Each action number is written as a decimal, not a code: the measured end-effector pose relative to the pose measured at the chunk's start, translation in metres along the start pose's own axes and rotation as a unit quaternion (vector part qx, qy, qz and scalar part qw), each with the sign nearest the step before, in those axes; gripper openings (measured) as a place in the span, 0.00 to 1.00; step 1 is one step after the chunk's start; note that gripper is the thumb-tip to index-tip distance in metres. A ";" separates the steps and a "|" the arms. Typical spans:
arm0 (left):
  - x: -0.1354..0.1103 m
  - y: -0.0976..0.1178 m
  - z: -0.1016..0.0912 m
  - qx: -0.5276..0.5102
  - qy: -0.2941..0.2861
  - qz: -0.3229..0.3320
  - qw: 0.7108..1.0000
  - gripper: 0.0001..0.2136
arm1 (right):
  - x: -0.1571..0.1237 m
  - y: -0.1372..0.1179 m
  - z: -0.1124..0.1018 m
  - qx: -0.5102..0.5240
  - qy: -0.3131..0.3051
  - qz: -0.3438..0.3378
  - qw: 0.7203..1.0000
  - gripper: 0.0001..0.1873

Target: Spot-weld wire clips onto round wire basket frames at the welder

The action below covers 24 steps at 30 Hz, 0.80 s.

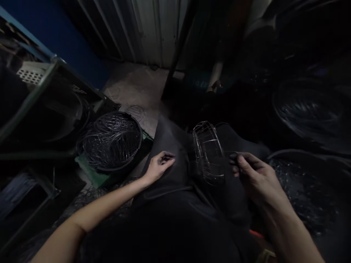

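Observation:
A small round wire cage point(208, 152) of thin metal rods rests between my knees on my dark trousers point(175, 171). My right hand point(253, 177) is just to its right, fingers curled in a pinch near the cage's rim, holding something small and dark that I cannot make out. My left hand point(159, 166) lies on my left thigh with fingers curled together around something thin and dark, a hand's width left of the cage.
A black tub point(111, 144) full of loose wire rings sits on a green base at the left. A metal-framed rack point(46, 102) stands further left. Dark tubs point(307, 106) of wire parts crowd the right. Bare concrete floor point(134, 87) lies ahead.

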<state>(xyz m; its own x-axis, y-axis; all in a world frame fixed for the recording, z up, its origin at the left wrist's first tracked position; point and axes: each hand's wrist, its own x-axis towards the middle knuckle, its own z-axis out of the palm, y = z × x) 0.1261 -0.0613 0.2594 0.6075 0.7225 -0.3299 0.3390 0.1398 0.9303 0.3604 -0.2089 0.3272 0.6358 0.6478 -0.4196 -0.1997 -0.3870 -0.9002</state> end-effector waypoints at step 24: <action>0.024 0.019 0.087 0.008 -0.046 0.026 0.999 0.16 | -0.025 -0.033 -0.022 0.186 0.022 0.211 0.959 0.21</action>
<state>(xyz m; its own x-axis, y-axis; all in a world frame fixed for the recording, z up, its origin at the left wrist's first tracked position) 0.2092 -0.1007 0.2549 0.6874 0.6637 -0.2948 0.3164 0.0917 0.9442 0.3678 -0.2268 0.3704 0.4688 0.4534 -0.7581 -0.6930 -0.3433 -0.6339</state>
